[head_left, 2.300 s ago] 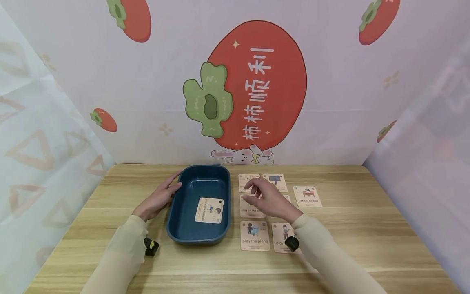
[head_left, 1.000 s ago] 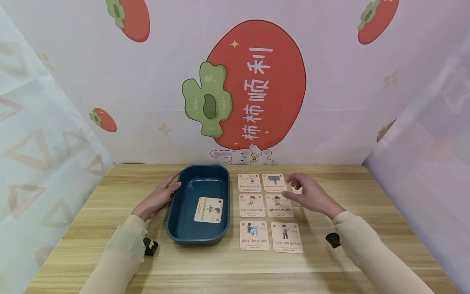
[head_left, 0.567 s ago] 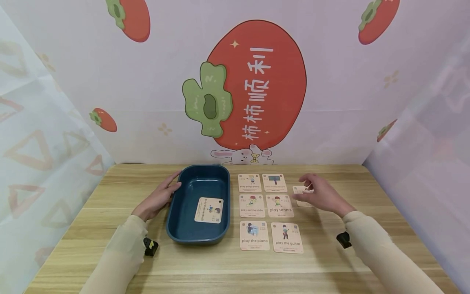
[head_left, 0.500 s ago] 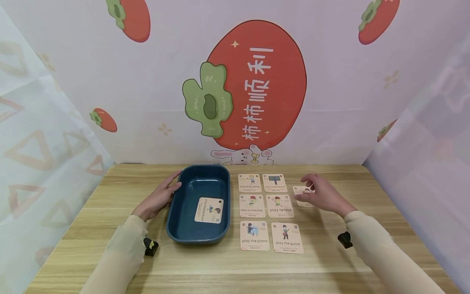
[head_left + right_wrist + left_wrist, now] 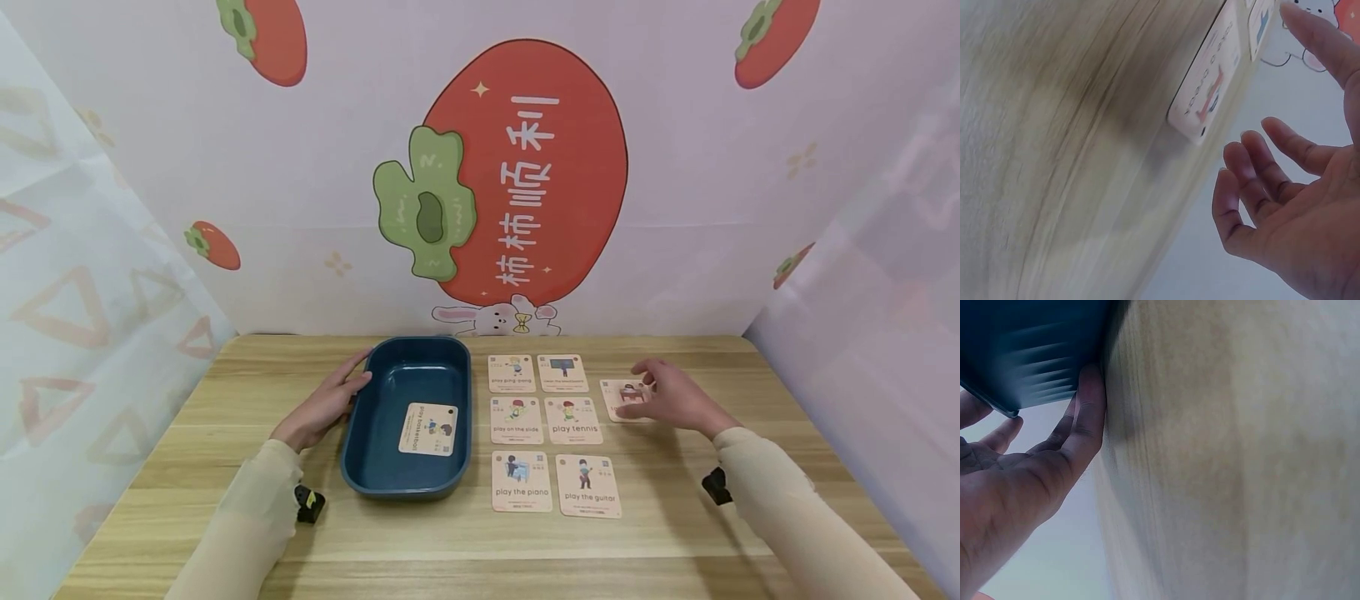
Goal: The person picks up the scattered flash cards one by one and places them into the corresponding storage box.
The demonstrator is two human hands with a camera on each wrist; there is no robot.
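My left hand (image 5: 322, 408) rests against the left side of a dark blue plastic tray (image 5: 381, 458). In the left wrist view, its fingers are straight along the tray's ribbed wall. A "play basketball" card (image 5: 427, 429) lies sideways inside the tray. My right hand (image 5: 678, 400) hovers at the "take a break" card (image 5: 615, 390), partly covering it in the head view. In the right wrist view, the fingers (image 5: 1250, 156) are loosely bent and apart from that card, with nothing between them. The card lies flat on the table.
Left of that card, several picture cards lie in two columns, among them "play tennis" (image 5: 573, 421), "play on the slide" (image 5: 516, 421), "play the piano" (image 5: 521, 482) and "play the guitar" (image 5: 588, 487). A patterned cloth backdrop (image 5: 675, 250) rises behind the wooden table (image 5: 420, 550).
My right hand has moved rightward from above the two card columns to the "take a break" card, then slightly farther right, baring more of it. My left hand and the tray have stayed put.
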